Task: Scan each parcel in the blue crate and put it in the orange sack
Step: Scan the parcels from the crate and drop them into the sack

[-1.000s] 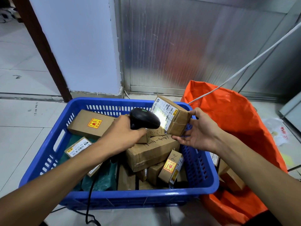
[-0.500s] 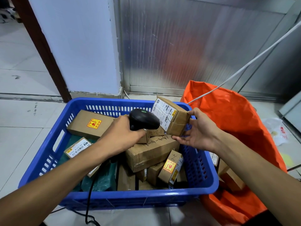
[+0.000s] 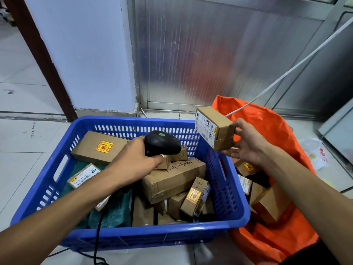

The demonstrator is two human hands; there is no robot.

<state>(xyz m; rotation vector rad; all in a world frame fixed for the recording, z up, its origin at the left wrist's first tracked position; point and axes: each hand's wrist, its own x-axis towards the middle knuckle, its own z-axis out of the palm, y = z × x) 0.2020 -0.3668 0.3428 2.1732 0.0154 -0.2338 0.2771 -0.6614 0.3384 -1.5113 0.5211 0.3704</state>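
right hand [image 3: 246,148]: pinching small parcel [image 3: 214,129] over orange sack [image 3: 277,131], apparently ready to drop;
left hand [image 3: 133,161]: clasps scanner [image 3: 161,143] above blue crate [image 3: 229,178]

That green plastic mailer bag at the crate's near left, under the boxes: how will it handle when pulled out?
The crinkled green plastic mailer bag will likely be floppy and sag, since its surface is wrinkled. Its glossy film may slip in the fingers. The small label-topped cardboard box resting on it will probably slide off.
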